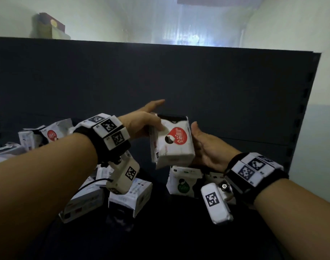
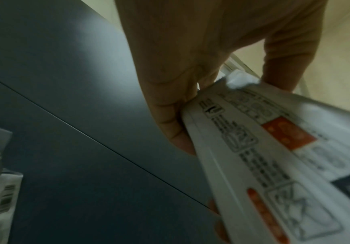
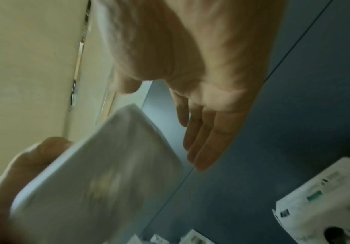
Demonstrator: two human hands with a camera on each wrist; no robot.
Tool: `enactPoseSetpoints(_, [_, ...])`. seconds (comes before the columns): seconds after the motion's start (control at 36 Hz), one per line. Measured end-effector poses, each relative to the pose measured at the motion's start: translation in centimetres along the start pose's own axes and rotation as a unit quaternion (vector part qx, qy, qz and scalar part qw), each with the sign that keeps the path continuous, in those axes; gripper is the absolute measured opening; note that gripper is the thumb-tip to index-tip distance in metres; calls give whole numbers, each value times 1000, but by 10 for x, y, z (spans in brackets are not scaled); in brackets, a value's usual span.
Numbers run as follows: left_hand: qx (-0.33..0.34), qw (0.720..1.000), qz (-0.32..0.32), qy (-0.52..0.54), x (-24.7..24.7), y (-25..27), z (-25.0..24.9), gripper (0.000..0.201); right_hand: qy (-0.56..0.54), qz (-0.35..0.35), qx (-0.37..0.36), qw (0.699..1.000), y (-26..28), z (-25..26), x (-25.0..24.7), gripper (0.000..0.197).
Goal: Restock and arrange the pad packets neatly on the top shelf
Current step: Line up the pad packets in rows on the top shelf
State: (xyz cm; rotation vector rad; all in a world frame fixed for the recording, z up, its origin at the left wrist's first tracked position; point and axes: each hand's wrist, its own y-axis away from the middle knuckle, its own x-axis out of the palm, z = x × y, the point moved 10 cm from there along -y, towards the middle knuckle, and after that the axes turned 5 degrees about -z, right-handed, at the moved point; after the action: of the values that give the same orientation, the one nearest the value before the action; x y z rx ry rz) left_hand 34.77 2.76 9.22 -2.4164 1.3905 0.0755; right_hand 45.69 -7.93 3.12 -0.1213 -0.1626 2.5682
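Both hands raised — left hand (image 1: pixel 141 122) pinches packet (image 1: pixel 171 141), right hand (image 1: pixel 207 147) flat.

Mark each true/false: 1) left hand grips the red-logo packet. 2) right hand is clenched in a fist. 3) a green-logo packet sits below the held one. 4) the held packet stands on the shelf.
1) True: the left hand grips the red-logo packet.
2) False: the right hand is open, fingers straight, beside the packet.
3) True: the green-logo packet sits lower on the shelf.
4) False: it is held tilted in the air.
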Motion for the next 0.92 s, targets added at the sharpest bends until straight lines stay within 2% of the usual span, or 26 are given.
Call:
enactPoseSetpoints(0.08, [5, 999, 31, -24, 20, 1, -3, 88, -21, 10, -10, 1000, 6, 6, -4, 71])
enactPoseSetpoints(0.17, [13, 995, 35, -93, 36, 2, -7, 95, 3, 15, -8, 1000, 10, 7, -15, 98])
enactPoseSetpoints(0.28, [37, 982, 41, -180, 63, 2, -10, 98, 69, 58, 8, 996, 24, 1, -22, 105])
enactPoseSetpoints(0.31, [42, 979, 53, -193, 73, 1, -9, 97, 106, 73, 15, 992, 30, -1, -23, 96])
enactPoseSetpoints(0.36, [44, 972, 87, -215, 94, 0, -2, 88, 194, 102, 33, 975, 42, -11, -27, 68])
enactPoseSetpoints(0.42, [32, 963, 117, -240, 111, -4, 10, 75, 251, 98, 49, 962, 51, -23, -40, 46])
enactPoseSetpoints(0.44, [28, 956, 118, -267, 115, -8, 16, 69, 277, 86, 50, 956, 53, -29, -49, 42])
enactPoseSetpoints(0.47, [30, 940, 108, -321, 116, -13, 23, 65, 304, 72, 53, 949, 55, -35, -59, 41])
enactPoseSetpoints(0.5, [33, 913, 97, -396, 115, -20, 32, 63, 332, 57, 59, 940, 57, -41, -70, 40])
enactPoseSetpoints(0.56, [18, 839, 109, -533, 116, -33, 60, 67, 383, 24, 76, 920, 61, -53, -92, 41])
enactPoseSetpoints(0.61, [-13, 768, 142, -625, 117, -45, 94, 74, 410, -12, 96, 907, 66, -64, -113, 47])
enactPoseSetpoints(0.67, [-33, 721, 151, -675, 116, -57, 118, 76, 428, -28, 105, 897, 71, -71, -124, 49])
enactPoseSetpoints(0.69, [-36, 709, 152, -687, 116, -64, 129, 81, 436, -30, 101, 894, 73, -73, -126, 44])
enactPoseSetpoints(0.75, [-42, 706, 147, -692, 118, -83, 151, 101, 452, -40, 93, 886, 73, -76, -130, 38])
enactPoseSetpoints(0.81, [-38, 704, 141, -695, 120, -95, 164, 119, 468, -53, 103, 876, 72, -80, -135, 42])
enactPoseSetpoints(0.86, [-34, 703, 144, -696, 124, -94, 165, 121, 477, -64, 122, 868, 70, -85, -141, 53])
enactPoseSetpoints(0.92, [-32, 707, 134, -693, 126, -90, 159, 112, 468, -65, 143, 870, 70, -90, -143, 80])
